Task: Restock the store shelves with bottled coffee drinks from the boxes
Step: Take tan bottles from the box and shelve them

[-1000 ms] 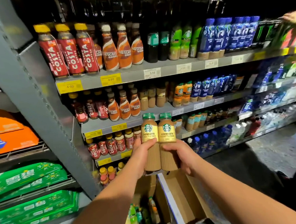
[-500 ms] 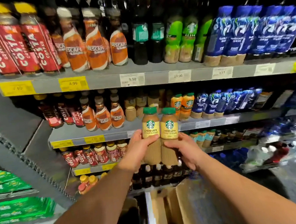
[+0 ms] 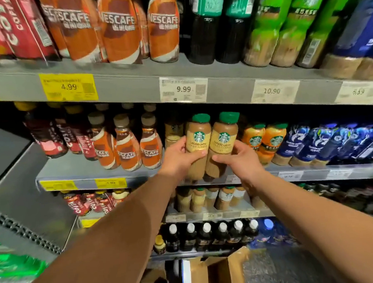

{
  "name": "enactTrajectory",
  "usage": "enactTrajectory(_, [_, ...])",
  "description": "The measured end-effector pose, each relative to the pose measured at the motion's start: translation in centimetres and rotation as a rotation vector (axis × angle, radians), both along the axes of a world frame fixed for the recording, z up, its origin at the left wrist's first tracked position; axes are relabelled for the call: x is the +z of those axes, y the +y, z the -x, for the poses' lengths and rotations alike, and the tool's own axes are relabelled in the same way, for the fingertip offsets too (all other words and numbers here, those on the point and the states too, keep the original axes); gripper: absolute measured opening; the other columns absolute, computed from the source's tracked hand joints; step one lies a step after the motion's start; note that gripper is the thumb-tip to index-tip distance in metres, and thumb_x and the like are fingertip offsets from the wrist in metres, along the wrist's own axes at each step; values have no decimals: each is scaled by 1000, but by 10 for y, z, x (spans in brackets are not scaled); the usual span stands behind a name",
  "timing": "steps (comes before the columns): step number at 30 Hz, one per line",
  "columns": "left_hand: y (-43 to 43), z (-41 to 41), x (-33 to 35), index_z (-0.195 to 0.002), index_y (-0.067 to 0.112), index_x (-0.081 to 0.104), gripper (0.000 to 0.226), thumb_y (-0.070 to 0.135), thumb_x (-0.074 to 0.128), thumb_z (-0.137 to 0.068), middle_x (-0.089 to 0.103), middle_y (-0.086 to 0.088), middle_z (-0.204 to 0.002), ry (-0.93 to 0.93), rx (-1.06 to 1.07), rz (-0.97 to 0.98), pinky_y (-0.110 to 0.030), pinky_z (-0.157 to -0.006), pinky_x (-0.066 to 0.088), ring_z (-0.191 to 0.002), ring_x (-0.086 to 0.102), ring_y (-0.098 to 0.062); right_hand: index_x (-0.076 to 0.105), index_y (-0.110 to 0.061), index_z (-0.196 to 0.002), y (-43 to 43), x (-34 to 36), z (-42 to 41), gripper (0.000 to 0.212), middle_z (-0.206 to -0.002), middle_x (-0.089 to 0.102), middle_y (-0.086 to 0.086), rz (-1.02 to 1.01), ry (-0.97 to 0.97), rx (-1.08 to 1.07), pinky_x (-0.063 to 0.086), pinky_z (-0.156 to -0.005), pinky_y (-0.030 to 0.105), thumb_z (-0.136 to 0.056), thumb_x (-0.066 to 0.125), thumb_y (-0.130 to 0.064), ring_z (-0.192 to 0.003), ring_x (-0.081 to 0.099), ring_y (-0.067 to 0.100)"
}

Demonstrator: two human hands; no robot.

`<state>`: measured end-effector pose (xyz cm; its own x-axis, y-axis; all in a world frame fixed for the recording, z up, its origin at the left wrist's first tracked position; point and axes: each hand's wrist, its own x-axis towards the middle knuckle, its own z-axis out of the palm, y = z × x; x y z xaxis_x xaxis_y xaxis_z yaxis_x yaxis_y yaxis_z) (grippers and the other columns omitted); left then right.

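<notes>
Both hands are working at the front of the middle shelf; the left hand is gripping the left bottle, its thumb curling across the label, and the right hand is gripping the right bottle in the same manner. The two bottles, green-capped and marked CHEESE LATTE, are touching side by side and leaning slightly to the right; their bases are sitting level with the shelf's front edge, and whether they are resting on it cannot be told. Just left of them, Nescafé bottles are standing in rows; just right of them, orange bottles are standing, with blue bottles lying beyond. The top shelf is carrying larger bottles and showing a 9.99 tag directly above the held pair. Lower shelves are holding further small bottles, too blurred for reading. An open box is showing at the bottom of the view, between the two forearms; its contents are hidden.
</notes>
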<state>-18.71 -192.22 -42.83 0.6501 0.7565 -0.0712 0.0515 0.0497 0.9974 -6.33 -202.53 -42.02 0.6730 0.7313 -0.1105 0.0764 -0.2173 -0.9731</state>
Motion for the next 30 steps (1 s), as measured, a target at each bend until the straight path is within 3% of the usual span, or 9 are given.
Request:
enactTrajectory(4, [18, -11, -7, -123, 2, 56, 43, 0, 69, -83, 64, -4, -103, 19, -27, -125, -4, -61, 47, -79, 59, 4, 59, -4, -123, 18, -5, -8, 54, -116, 67, 9, 18, -43, -28, 50, -95, 36, -73, 77, 1, -105, 64, 21])
enactTrajectory(7, [30, -19, -16, -121, 5, 59, 42, 8, 72, -81, 67, -6, -109, 65, -33, -187, -6, -68, 48, -86, 62, -3, 59, -4, -123, 26, -12, -13, 53, -116, 66, 10, 48, -88, -60, 50, -96, 38, -73, 77, 0, -107, 63, 22])
enactTrajectory(11, [39, -27, -28, -116, 13, 62, 40, 20, 76, -79, 67, 0, -107, 157, -45, -246, -18, -81, 51, -97, 62, -13, 59, -4, -121, 32, -26, -18, 50, -115, 67, 9, 80, -84, -90, 50, -97, 41, -73, 76, 1, -107, 63, 23])
enactTrajectory(14, [39, -28, -37, -105, 28, 60, 33, 26, 76, -76, 64, 1, -110, 174, -9, -234, -36, -91, 52, -102, 61, -16, 60, -6, -117, 31, -34, -19, 47, -110, 68, 7, 92, -67, -98, 52, -94, 42, -73, 76, 3, -103, 65, 22])
enactTrajectory(16, [38, -28, -42, -106, 26, 59, 36, 29, 77, -74, 63, 0, -116, 164, 24, -207, -40, -95, 50, -107, 59, -17, 59, -10, -113, 31, -38, -20, 47, -106, 69, 3, 79, -72, -108, 53, -90, 38, -72, 77, 3, -99, 65, 18])
enactTrajectory(20, [30, -28, -52, -136, 20, 51, 78, 36, 81, -66, 59, 1, -130, 156, 106, -126, -39, -99, 48, -118, 55, -14, 51, -10, -114, 28, -46, -14, 51, -102, 64, -1, 21, -56, -183, 51, -78, 23, -72, 76, 5, -95, 63, 13])
enactTrajectory(26, [24, -26, -65, -144, 20, 39, 77, 24, 76, -77, 51, -1, -141, 201, 89, -139, -33, -104, 41, -129, 46, -16, 58, -9, -122, 30, -60, -3, 53, -110, 68, 4, 80, -139, -235, 52, -94, 39, -72, 75, 1, -101, 64, 19])
enactTrajectory(28, [20, -24, -66, -146, 19, 36, 76, 17, 74, -80, 50, -1, -141, 186, 66, -143, -28, -101, 40, -129, 46, -15, 55, -9, -124, 30, -63, 2, 55, -114, 65, 3, 126, -165, -261, 50, -95, 35, -73, 75, -2, -105, 61, 17])
enactTrajectory(30, [12, -17, -66, -144, 20, 36, 70, 14, 70, -83, 50, -1, -139, 199, 89, -173, -26, -96, 42, -125, 49, -15, 53, -12, -116, 25, -64, 11, 43, -109, 60, 0, 151, -180, -347, 45, -88, 27, -77, 69, -5, -101, 56, 16])
